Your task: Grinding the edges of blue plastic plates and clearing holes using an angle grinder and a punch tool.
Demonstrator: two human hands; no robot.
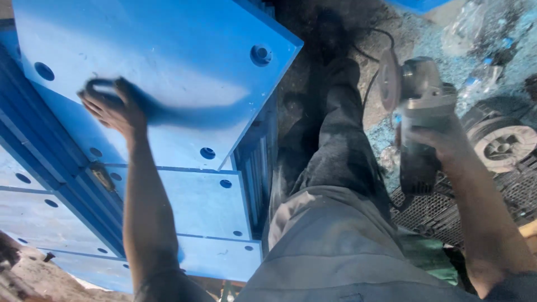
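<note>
Dusty workshop floor [313,72] w/ blue shavings scattered far right, seen from above past the person's own grey trousers [335,235] and dark shoe.

Far left: stack of thick blue plastic slabs [168,67], stepped, w/ round countersunk holes along the edges; top slab biggest, lower ones poke out near-left. Left hand [109,106] lies on the top slab's near-left part, blurred in motion, a dark smear trailing right of it, prob. its shadow or dust being swept. Fingers look loosely curled, touching the slab face; can't tell whether they hold a rag or nothing at all.

Centre: leg and shoe between slabs and tool, a black cable [366,84] running across the floor by the shoe.

Right: right hand [442,142] wrapped tight round the body of an angle grinder [417,106], fingers pressed together about the grip, disc end pointing far-left, held in the air well apart from the slabs. Beyond it a small wheel [503,145] and perforated metal mesh [447,207] on the floor.

Judgement: to do this wipe well, keep the grinder out to the side, disc turned away from leg and cable, and pass the left palm flat over the slab so the surface shows clean.
</note>
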